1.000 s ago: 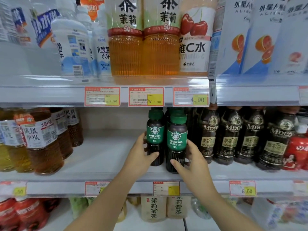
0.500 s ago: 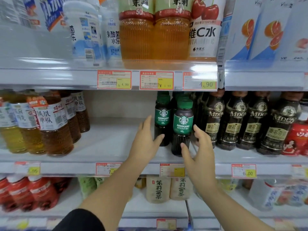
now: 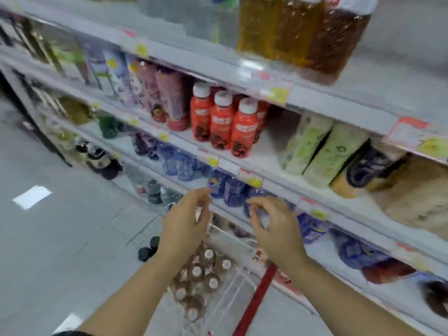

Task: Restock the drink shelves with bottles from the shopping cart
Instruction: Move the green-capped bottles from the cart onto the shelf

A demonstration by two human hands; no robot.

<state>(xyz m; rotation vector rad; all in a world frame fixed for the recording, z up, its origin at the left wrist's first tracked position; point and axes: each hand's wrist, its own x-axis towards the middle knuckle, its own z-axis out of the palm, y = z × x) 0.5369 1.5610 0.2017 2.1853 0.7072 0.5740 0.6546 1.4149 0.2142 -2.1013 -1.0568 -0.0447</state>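
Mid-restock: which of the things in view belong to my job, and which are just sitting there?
Job:
shopping cart
brown white-capped bottles inside it
left hand and right hand, both empty above the cart
drink shelves

Just there:
red bottles and green cartons on one shelf
blue bottles on the shelf below
amber bottles above

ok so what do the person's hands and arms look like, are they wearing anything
The left hand and right hand are bare: no gloves, and no ring, watch or bracelet shows, though the picture is blurred. Both forearms are uncovered too. The edge of a dark sleeve shows on the left arm at the bottom of the frame. No sleeve shows on the right arm.
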